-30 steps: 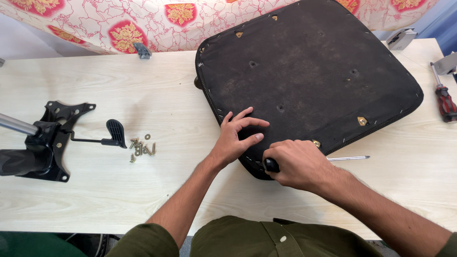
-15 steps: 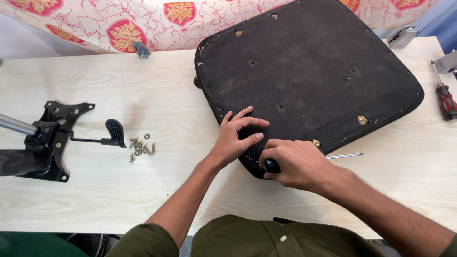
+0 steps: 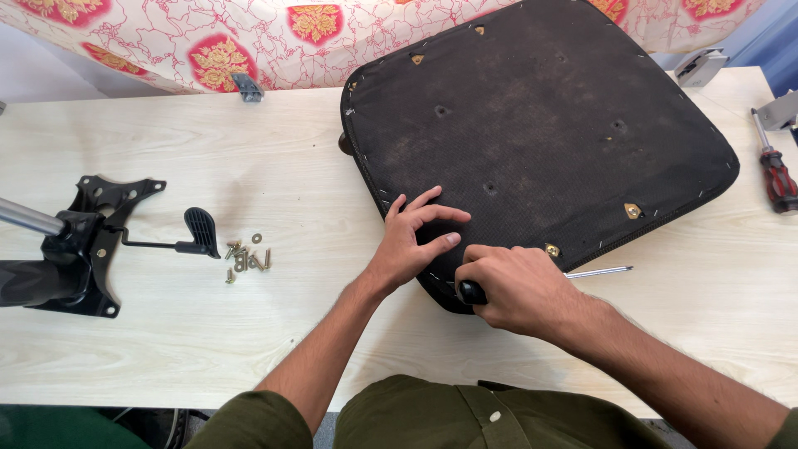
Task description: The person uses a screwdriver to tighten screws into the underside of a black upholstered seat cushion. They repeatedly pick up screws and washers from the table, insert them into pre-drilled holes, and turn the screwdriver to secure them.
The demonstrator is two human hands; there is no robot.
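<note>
A black chair seat point(image 3: 540, 133) lies upside down on the pale wooden table point(image 3: 249, 150), its dusty underside up. My left hand point(image 3: 416, 241) rests on its near corner, fingers spread and pressing on the fabric. My right hand point(image 3: 519, 287) is closed around a tool with a black handle point(image 3: 472, 293) at the seat's near edge, beside a brass fitting point(image 3: 552, 249). A thin metal shaft point(image 3: 600, 272) sticks out to the right of that hand along the table.
A black metal chair mechanism with a lever point(image 3: 75, 245) lies at the left. Several loose screws and washers point(image 3: 245, 259) sit beside it. A red-handled screwdriver point(image 3: 777, 175) lies at the right edge. A patterned cloth point(image 3: 249, 33) hangs behind.
</note>
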